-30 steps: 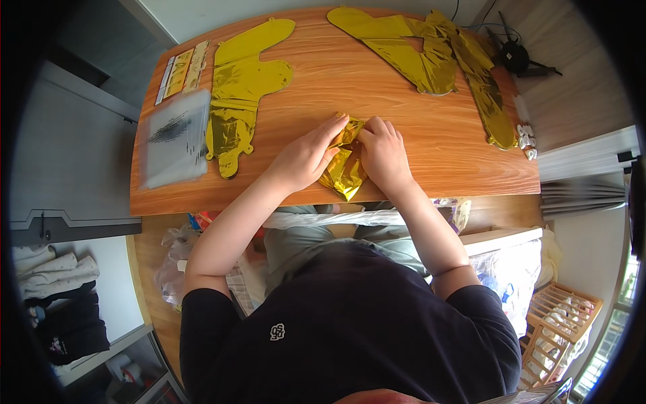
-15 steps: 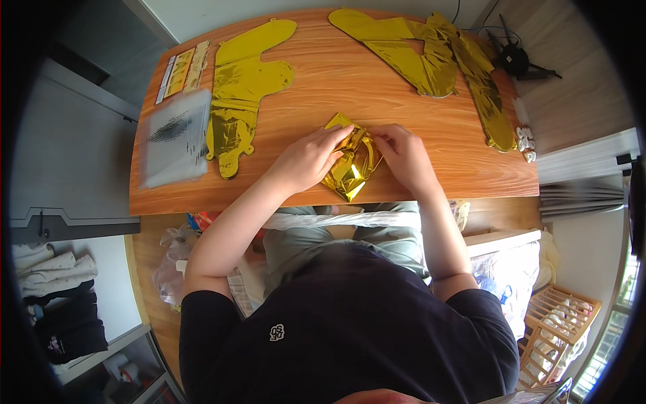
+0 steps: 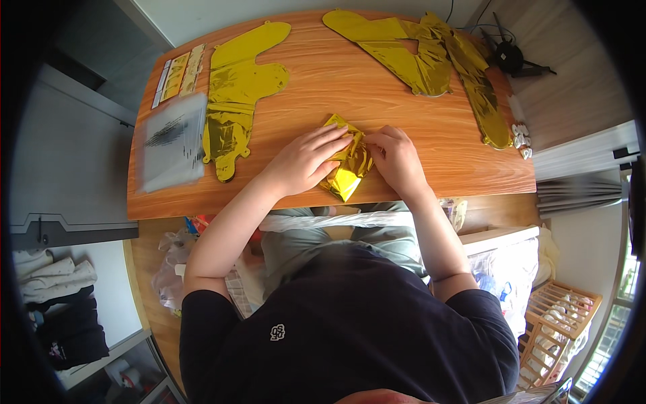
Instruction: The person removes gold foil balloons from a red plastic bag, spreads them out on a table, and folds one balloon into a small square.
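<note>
A folded gold foil balloon (image 3: 350, 176) lies crinkled near the table's front edge, between my hands. My left hand (image 3: 306, 158) rests over its left side, fingers stretched out and lying on the foil. At its right edge my right hand (image 3: 398, 158) is closed, thumb and fingertips pinching the foil; the exact grip is partly hidden. A flat gold foil balloon (image 3: 245, 74) is spread out on the left of the table. Another flat gold foil balloon (image 3: 383, 50), partly creased, lies at the far right, with a long strip hanging toward the right edge.
On the wooden table (image 3: 303, 101), clear plastic sleeves (image 3: 171, 145) and a printed card (image 3: 178, 74) lie at the left. A black router (image 3: 509, 57) with cables stands at the back right. Small white items (image 3: 521, 140) sit by the right edge.
My right fingers have shifted inward over the foil, and its raised right part is now pressed flatter. My left hand stays nearly where it was. The whole view has shifted slightly.
</note>
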Action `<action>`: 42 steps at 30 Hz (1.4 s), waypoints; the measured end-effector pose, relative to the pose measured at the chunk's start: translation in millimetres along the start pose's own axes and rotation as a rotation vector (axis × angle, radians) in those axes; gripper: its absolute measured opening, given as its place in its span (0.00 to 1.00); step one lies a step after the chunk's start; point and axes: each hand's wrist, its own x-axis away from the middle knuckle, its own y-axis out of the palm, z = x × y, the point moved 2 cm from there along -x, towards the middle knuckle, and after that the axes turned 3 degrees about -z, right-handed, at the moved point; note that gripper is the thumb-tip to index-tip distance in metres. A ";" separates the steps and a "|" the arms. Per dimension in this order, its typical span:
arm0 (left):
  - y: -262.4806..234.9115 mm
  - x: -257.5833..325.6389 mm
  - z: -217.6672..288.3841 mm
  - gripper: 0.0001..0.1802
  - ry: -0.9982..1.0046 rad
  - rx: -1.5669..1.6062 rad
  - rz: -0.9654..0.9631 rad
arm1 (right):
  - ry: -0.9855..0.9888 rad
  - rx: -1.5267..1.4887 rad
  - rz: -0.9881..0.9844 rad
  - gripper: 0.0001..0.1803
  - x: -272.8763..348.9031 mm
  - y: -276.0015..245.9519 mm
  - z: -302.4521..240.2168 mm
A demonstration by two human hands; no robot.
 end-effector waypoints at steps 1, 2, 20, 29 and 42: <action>0.2 0.1 -1.1 0.29 0.001 0.000 0.000 | -0.077 0.035 0.010 0.10 -0.2 -0.7 -1.3; 0.7 0.7 -2.0 0.29 0.001 -0.041 -0.020 | -0.078 0.035 0.010 0.10 0.2 -1.4 -1.7; 4.4 6.6 4.3 0.27 -0.017 -0.086 -0.113 | 0.067 -0.085 -0.131 0.10 1.3 -28.5 -2.8; -7.2 -7.9 17.5 0.22 -0.090 -0.141 -0.219 | -0.178 -0.006 -0.192 0.07 -7.0 -25.1 5.9; 11.9 -7.4 -5.3 0.33 0.041 -0.114 -0.217 | -0.561 0.339 -0.215 0.10 -8.8 -17.8 7.2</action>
